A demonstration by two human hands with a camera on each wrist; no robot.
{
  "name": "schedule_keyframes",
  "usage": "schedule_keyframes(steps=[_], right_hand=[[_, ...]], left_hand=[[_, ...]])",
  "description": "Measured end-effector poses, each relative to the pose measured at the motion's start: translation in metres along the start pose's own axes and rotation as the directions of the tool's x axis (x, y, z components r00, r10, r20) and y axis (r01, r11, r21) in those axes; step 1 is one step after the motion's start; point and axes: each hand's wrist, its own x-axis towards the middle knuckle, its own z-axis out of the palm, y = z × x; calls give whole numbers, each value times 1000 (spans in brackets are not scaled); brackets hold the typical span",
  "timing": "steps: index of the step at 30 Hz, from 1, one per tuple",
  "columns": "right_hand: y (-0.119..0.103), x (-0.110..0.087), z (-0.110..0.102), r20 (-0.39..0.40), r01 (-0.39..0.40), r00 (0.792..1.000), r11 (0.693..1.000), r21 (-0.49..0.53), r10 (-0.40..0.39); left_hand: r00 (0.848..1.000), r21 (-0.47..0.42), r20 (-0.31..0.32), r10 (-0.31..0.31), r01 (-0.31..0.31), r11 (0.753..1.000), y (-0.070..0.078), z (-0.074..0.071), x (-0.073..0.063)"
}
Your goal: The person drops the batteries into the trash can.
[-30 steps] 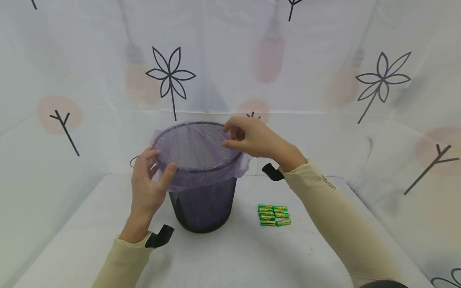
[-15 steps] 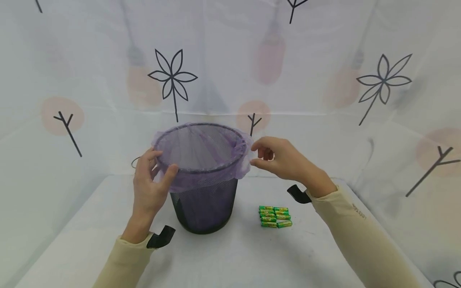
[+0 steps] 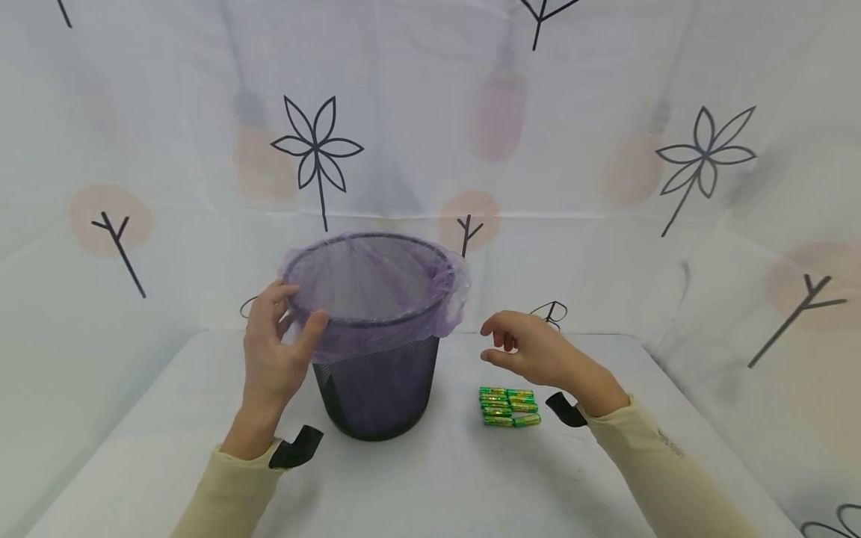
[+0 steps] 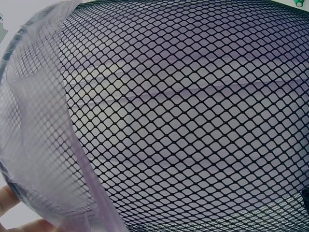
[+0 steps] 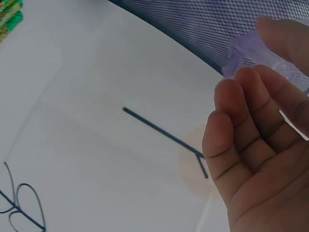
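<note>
A black mesh wastebasket (image 3: 377, 396) stands upright on the table, lined with a thin purple bin bag (image 3: 377, 344) folded over its rim. My left hand (image 3: 276, 359) grips the basket at the left of the rim, thumb on the front and fingers round the side, over the bag. In the left wrist view the mesh wall (image 4: 183, 121) fills most of the picture, and only a bit of the fingers shows at lower left. Loosely curled and holding nothing, my right hand (image 3: 538, 351) hovers right of the basket, above and behind several green batteries (image 3: 509, 407).
The batteries lie in two columns on the white table (image 3: 417, 486), right of the basket. A white patterned cloth (image 3: 572, 164) hangs behind and along both sides of the table.
My right hand has come off the basket's right rim and moved right and down toward the batteries. The left hand has kept its grip on the rim.
</note>
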Motion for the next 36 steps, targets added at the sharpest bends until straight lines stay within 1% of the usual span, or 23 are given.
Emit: schedule_keyframes(steps=[2, 4, 8, 11, 15, 17, 20, 22, 24, 30, 32, 36], right_hand=[[2, -5, 5, 21, -22, 1000, 1000, -5, 22], [4, -10, 10, 41, -49, 998, 999, -13, 50], [10, -20, 21, 76, -84, 993, 996, -30, 86], [16, -28, 28, 83, -90, 992, 996, -25, 92], [23, -36, 38, 107, -120, 987, 993, -20, 122], [26, -41, 43, 129, -144, 981, 989, -30, 147], [31, -47, 49, 156, -178, 970, 983, -49, 184], [34, -51, 52, 171, -200, 963, 978, -63, 208], [37, -55, 55, 184, -212, 957, 974, -74, 222], [45, -66, 63, 201, -244, 947, 968, -57, 250], [47, -67, 66, 201, -250, 945, 966, -62, 257], [52, -68, 72, 208, -260, 939, 961, -98, 275]], left_hand=[[1000, -1, 1, 4, -4, 1000, -8, 0, 0], [1000, 2, 1, -1, 1, 1000, -11, 0, 0], [1000, -4, 1, -2, 2, 1000, -13, 1, -1], [1000, -14, 1, 3, -3, 1000, -12, 1, 0], [1000, -11, -5, -9, 9, 1000, -6, 1, -1], [1000, -8, -8, -18, 18, 1000, 3, 1, -1], [1000, -7, -8, -14, 14, 1000, 16, 0, -2], [1000, -11, -8, -11, 10, 1000, 21, 1, -2], [1000, -10, -7, -7, 7, 1000, 18, 1, -2], [1000, -3, -5, -7, 7, 1000, -5, 2, -1], [1000, -6, -10, -5, 5, 1000, -8, 1, -1], [1000, -13, -9, -6, 5, 1000, -9, 1, -1]])
